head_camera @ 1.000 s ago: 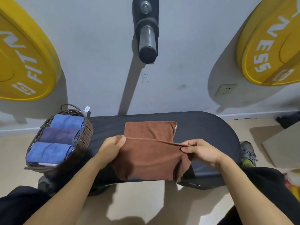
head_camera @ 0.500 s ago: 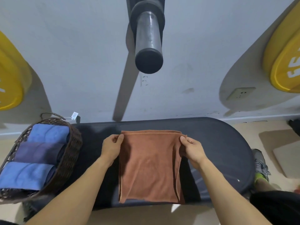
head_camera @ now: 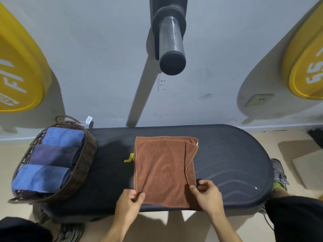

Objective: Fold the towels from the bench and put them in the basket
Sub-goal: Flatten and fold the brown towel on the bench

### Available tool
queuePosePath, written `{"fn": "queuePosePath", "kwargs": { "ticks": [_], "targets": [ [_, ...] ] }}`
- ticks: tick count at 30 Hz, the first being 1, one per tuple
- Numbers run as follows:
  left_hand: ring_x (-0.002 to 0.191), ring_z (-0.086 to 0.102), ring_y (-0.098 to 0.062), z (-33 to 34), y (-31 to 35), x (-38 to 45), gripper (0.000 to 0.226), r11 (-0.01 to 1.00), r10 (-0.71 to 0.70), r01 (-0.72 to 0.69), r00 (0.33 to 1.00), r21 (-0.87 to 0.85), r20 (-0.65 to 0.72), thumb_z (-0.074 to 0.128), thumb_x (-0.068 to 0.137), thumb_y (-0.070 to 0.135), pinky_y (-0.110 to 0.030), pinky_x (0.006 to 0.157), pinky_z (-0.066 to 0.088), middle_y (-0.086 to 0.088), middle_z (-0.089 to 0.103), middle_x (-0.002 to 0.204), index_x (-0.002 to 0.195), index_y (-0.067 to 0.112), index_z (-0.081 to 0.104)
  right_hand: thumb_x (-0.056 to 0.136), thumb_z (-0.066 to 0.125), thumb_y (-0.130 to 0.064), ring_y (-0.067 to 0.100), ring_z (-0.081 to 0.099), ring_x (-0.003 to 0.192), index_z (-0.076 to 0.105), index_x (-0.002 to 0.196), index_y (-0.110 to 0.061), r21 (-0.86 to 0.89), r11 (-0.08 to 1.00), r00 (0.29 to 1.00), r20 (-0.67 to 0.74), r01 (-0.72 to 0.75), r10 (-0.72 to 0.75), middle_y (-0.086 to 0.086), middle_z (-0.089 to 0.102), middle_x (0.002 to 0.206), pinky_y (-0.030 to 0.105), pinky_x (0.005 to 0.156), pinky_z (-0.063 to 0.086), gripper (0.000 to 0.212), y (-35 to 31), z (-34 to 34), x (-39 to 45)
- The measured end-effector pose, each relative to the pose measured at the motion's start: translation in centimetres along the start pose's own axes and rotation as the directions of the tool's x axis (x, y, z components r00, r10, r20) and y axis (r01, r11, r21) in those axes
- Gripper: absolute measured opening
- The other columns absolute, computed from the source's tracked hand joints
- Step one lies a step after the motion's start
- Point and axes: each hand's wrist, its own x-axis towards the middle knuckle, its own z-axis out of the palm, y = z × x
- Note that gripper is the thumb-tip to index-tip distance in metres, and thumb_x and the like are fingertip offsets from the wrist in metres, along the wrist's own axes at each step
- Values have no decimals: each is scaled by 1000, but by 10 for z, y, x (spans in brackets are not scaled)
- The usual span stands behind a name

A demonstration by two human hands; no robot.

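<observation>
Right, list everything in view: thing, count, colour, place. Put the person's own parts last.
brown towel: one, rust brown, part-folded, flat on the bench middle, near edge at the bench front
bench: one, dark grey, padded, along the wall
basket: one, dark brown wicker, on the bench's left end
rolled towels: three, two blue and one dark purple between them, in the basket
tag: one, white, at the basket's far rim
yellow tab: one, on the bench left of the brown towel
weight plates: two, yellow, on the wall at left and right
bar: one, grey, sticking out from the wall
socket: one, white, on the wall
left hand: pinches the towel's near left corner
right hand: fingers at the near right corner
</observation>
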Motion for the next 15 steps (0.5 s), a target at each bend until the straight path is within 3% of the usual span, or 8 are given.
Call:
{"fn": "queuePosePath", "kwargs": {
  "ticks": [4, 8, 10, 12, 15],
  "targets": [
    [85, 63, -23, 9, -15, -20, 34, 997, 68, -70, 996, -37, -56, 81, 76, 20, -31, 73, 47, -2, 66, 89, 101, 12, 60, 64, 87, -47, 18, 61, 99, 53, 106, -24, -255, 965, 996, 77, 68, -50, -5, 61, 101, 26, 80, 46, 58, 6, 9, -21],
    [91, 65, -27, 4, -15, -16, 18, 995, 68, -62, 995, 81, -73, 78, 81, 19, -30, 76, 48, 0, 66, 84, 93, 10, 68, 75, 82, -28, 19, 65, 92, 62, 97, -19, -227, 971, 997, 50, 71, -62, -3, 67, 94, 33, 84, 53, 31, 11, 4, -29],
    [94, 64, -27, 0, -16, -10, 17, 992, 66, -62, 997, 114, -34, 76, 84, 21, -28, 75, 44, 1, 64, 86, 94, 9, 70, 82, 74, -24, 18, 67, 87, 65, 93, -20, -209, 976, 998, 56, 52, -41, -2, 71, 90, 33, 82, 55, 15, 13, -1, -30],
    [90, 64, -27, -5, -18, -3, 18, 996, 64, -67, 997, 53, 46, 77, 83, 18, -29, 75, 44, -5, 67, 88, 94, 5, 70, 90, 67, -29, 20, 68, 88, 66, 96, -18, -219, 975, 998, 43, 48, -39, 1, 73, 92, 33, 82, 55, 13, 17, -6, -31],
    [70, 53, -19, -15, -17, 2, 19, 991, 112, -97, 979, -91, 171, 77, 82, 6, -28, 70, 44, -4, 60, 77, 73, 6, 60, 98, 55, -27, 27, 67, 89, 67, 97, -14, -234, 971, 999, 8, 47, -47, 7, 72, 93, 34, 79, 54, 17, 22, -12, -28]
  ]
}}
